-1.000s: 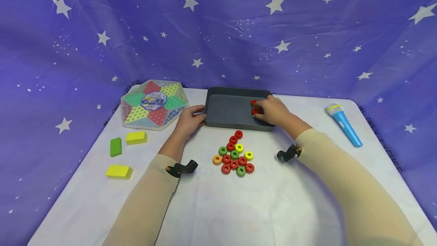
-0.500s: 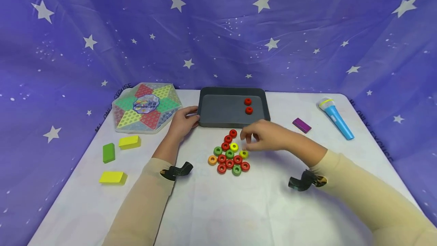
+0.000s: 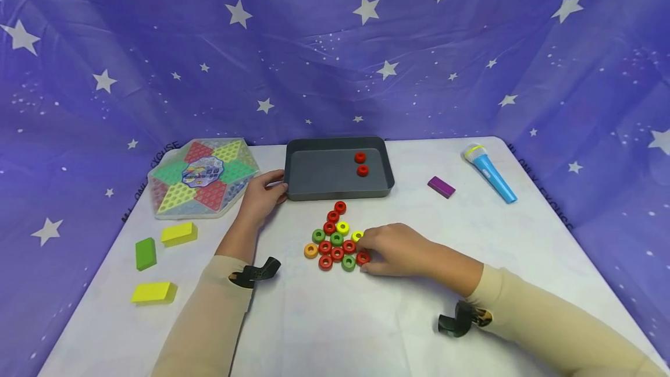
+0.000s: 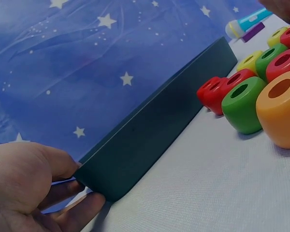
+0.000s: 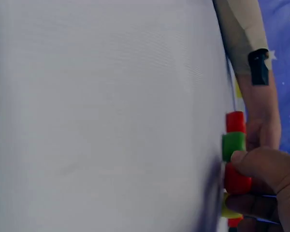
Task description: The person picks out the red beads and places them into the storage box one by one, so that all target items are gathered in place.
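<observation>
While my relaxed left hand [image 3: 259,195] rests against the tray [image 3: 319,175] — probably to steady it — my right hand [image 3: 396,250] pinches a red bead [image 5: 237,179].

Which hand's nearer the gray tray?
Left. The left hand touches the gray tray at its left end; the right hand is apart from it, on the near side, at a red ring.
</observation>
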### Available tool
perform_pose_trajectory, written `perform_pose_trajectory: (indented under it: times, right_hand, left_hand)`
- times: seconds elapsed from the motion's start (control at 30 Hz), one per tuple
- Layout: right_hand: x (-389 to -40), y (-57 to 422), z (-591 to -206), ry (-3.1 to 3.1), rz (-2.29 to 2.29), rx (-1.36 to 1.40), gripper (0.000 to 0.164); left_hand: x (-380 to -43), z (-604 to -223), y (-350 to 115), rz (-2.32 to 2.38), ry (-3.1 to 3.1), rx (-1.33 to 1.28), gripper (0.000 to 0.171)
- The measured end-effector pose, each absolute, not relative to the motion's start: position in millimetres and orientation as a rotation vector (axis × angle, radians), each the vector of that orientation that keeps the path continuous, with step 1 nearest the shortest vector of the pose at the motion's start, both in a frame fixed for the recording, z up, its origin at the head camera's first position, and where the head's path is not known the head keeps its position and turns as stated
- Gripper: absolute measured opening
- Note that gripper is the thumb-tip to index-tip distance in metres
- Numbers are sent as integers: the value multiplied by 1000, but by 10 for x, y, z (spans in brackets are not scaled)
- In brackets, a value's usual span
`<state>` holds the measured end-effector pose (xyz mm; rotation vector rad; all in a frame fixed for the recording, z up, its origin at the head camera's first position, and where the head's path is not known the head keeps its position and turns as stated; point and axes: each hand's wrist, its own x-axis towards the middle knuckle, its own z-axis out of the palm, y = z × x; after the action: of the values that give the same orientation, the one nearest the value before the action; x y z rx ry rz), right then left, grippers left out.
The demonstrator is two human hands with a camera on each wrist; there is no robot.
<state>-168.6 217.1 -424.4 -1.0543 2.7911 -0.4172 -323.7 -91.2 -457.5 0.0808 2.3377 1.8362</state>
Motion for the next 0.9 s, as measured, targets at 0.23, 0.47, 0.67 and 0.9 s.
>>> perform_pose_trajectory:
  times: [0.23, 0.47, 0.67, 0.9]
  right_hand:
    - [-2058, 2274, -3855, 2822, -638, -950, 26]
    - [-2784, 2319, -3589, 2981, -712, -754, 32]
    - [-3381, 2204, -3652, 3038, -607, -606, 33]
    - [-3743, 2106, -3939, 3045, -397, -516, 33]
  left_hand:
    - [-3228, -4566, -922, 1835, 2352, 72, 45]
    - [-3238, -4565, -909, 1836, 2342, 90, 44]
    - [-3235, -4563, -935, 1817, 2343, 81, 45]
    - [-3223, -4537, -916, 1823, 2331, 72, 45]
